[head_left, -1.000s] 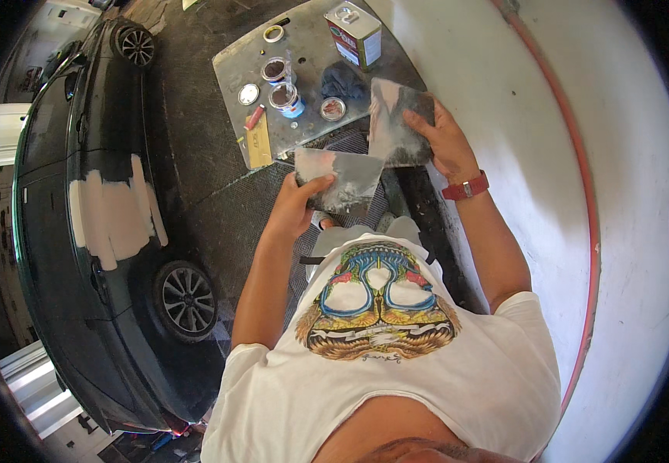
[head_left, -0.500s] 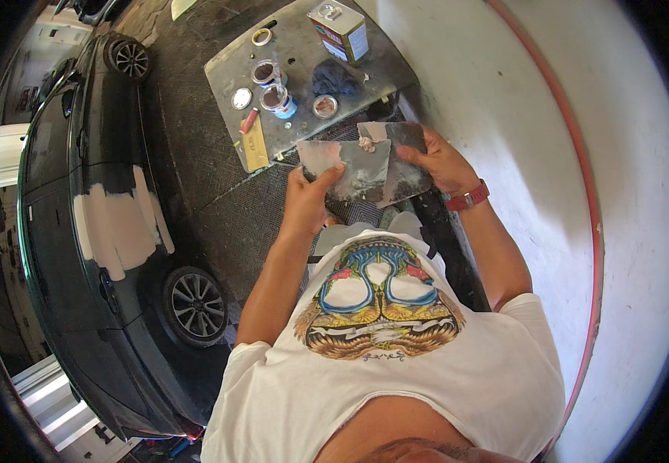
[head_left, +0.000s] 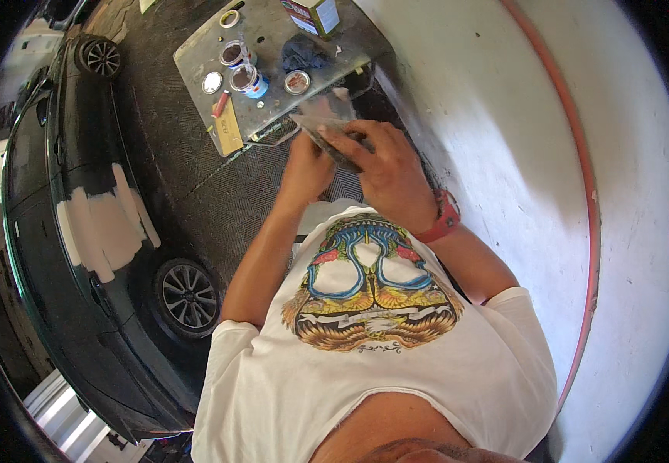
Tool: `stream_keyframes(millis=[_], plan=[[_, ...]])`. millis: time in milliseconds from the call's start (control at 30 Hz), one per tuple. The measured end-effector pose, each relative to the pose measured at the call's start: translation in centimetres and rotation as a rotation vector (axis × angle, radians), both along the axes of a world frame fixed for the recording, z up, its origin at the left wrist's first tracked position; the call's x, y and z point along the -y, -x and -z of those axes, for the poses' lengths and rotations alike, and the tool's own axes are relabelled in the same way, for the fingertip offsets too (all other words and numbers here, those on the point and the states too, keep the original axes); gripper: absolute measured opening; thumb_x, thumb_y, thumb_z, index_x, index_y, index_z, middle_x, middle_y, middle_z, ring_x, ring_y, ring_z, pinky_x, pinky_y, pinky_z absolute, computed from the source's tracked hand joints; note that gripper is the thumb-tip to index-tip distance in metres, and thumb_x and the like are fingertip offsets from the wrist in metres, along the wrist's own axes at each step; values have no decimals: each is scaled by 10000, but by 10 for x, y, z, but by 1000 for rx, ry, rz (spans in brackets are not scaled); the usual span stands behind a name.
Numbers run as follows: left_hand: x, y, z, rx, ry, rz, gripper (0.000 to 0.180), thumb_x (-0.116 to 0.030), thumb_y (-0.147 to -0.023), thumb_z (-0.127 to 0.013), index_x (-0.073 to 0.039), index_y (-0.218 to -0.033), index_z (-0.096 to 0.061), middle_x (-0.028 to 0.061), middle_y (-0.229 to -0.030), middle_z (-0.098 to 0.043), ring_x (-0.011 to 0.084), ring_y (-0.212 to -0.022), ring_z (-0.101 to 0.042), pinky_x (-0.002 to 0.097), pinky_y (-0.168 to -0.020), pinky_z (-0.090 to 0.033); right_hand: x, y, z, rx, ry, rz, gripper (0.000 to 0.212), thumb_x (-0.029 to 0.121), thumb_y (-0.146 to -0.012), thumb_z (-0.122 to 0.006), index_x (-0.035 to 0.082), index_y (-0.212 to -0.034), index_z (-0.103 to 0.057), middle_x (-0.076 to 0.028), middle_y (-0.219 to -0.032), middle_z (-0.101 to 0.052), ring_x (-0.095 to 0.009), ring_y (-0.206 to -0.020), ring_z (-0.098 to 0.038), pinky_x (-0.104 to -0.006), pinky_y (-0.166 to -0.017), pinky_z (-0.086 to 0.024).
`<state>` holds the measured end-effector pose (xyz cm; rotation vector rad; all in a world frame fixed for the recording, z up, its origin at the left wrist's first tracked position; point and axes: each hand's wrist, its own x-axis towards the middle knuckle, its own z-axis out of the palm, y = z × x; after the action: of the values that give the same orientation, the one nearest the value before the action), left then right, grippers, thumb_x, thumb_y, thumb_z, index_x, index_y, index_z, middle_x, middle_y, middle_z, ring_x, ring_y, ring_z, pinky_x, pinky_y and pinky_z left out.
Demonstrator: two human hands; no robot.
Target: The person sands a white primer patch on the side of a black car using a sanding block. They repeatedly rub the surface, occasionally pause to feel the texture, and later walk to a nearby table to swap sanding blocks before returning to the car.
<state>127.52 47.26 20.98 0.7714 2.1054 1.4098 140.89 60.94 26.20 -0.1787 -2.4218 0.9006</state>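
Note:
Two thin, flat putty spreaders are in my hands, overlapping just off the table's near edge. A grey spreader [head_left: 313, 121] is tilted nearly edge-on, under the fingers of my right hand [head_left: 394, 170], which are closed over it. Behind it shows part of the second spreader [head_left: 323, 106], with pinkish putty near its far corner. My left hand [head_left: 307, 171] is closed below the plates with its knuckles up; its fingertips are mostly hidden, and it grips a spreader from the left.
Ahead stands a worn table [head_left: 195, 58] with open cans [head_left: 246, 81], a round lid [head_left: 297, 82], a dark cloth [head_left: 303, 54], a rectangular tin [head_left: 315, 17] and a red tube [head_left: 221, 104]. A black car [head_left: 80, 270] with beige filler patches [head_left: 107, 228] is left; a white wall [head_left: 519, 154] right.
My right hand has moved left and turned over, its fingers now over the spreaders. The plates have gone from lying side by side, faces showing, to overlapping and tilted. The view has shifted slightly.

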Motion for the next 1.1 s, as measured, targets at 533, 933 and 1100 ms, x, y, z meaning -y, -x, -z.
stream_keyframes(millis=[533,933,1100], plan=[[82,-17,26,325,-40,-229,333,-183,-1011,-609,12,-1280,-596,101,-1070,-715,162,-985,-633,339,-895,-498,-98,-1,141,310,529,357,473,88,-945,-617,-25,-1380,-471,-217,-1344,-591,-333,-1232,-580,-415,-1082,-429],[127,-27,25,487,-121,-348,437,-281,-997,-674,31,-1295,-601,59,-1136,-695,145,-1008,-611,335,-891,-497,-117,-5,54,112,1118,401,538,158,-928,-696,-2,-1410,-517,-151,-1359,-603,-284,-1195,-602,-411,-1004,-502],[165,-40,28,464,-352,-426,497,-323,-1048,-606,15,-1403,-528,74,-1266,-651,152,-1149,-562,319,-1037,-432,-84,16,27,-151,1314,230,618,300,-936,-762,47,-1445,-517,-109,-1407,-588,-252,-1244,-574,-417,-1055,-473]])
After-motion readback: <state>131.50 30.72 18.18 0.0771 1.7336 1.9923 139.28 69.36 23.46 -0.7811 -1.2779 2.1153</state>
